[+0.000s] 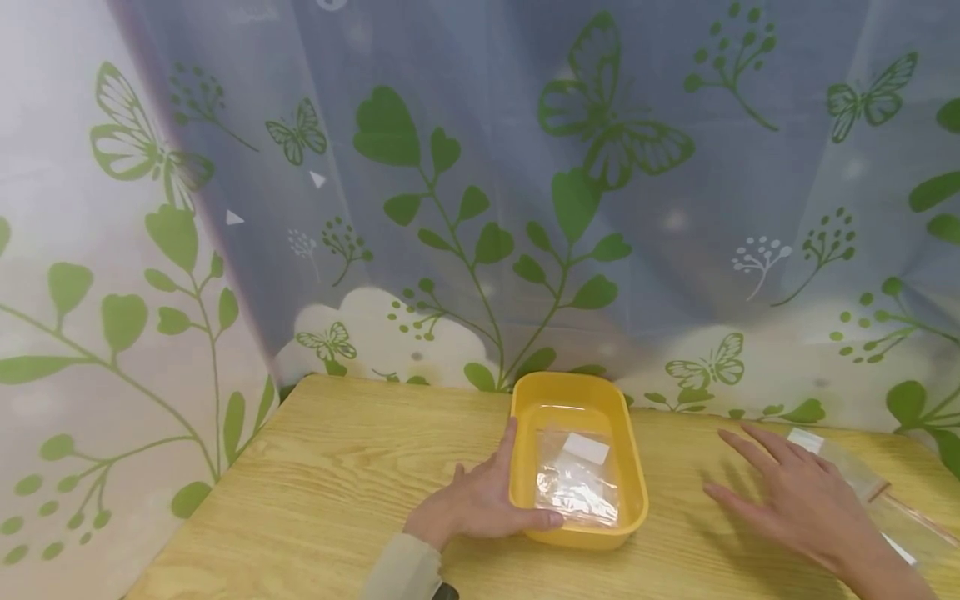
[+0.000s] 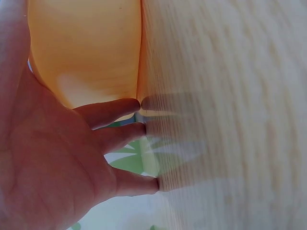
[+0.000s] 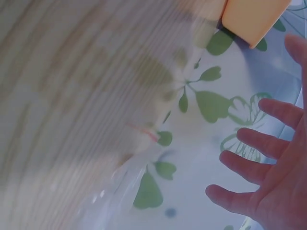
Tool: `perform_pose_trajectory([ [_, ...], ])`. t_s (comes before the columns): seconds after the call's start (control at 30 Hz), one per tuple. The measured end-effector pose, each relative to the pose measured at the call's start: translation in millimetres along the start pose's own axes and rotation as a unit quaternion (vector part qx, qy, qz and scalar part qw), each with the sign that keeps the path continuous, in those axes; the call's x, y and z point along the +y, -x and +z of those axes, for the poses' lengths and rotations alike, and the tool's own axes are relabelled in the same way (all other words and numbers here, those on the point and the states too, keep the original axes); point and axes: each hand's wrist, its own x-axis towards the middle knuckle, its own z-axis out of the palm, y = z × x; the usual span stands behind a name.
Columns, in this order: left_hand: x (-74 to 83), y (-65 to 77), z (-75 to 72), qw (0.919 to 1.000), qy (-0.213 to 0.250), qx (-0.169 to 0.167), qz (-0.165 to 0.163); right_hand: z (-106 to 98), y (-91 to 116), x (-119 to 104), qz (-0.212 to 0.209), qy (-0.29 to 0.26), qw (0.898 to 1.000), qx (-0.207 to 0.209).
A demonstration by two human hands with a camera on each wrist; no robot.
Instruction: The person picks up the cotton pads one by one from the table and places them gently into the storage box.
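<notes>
- Head view: yellow tray (image 1: 592, 538) on wooden table (image 1: 337, 467), in front of patterned curtain (image 1: 465, 333).
- Inside tray: clear bag (image 1: 576, 492) with white slip (image 1: 587, 448); contents hard to make out under glare.
- Left hand (image 1: 480, 502): grasping tray's near left corner, thumb over rim, fingers outside; thumb tip cut off in left wrist view.
- Right hand (image 1: 806, 500): released, fingers spread, right of tray, partly hiding clear plastic bagging (image 1: 911, 533); number of bags unclear.

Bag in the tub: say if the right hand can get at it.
Probably yes: the right hand holds nothing, and the tub has no lid over the bag.
</notes>
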Motion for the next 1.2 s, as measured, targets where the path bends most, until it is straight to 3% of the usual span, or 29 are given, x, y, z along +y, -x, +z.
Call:
perform_pose_trajectory([
  [0.8, 2.8, 2.3, 0.2, 0.9999, -0.009, -0.004, -0.011, -3, 46, 66, 0.042, 0.029, 0.998, 0.029],
  [1.0, 3.5, 1.7, -0.7, 0.9999, -0.012, -0.002, -0.011, 3, 59, 83, 0.041, 0.01, 0.994, 0.099],
  [1.2, 3.8, 1.4, 0.1, 0.9998, -0.011, -0.004, -0.014, 16, 73, 100, 0.033, -0.034, 0.981, 0.19],
])
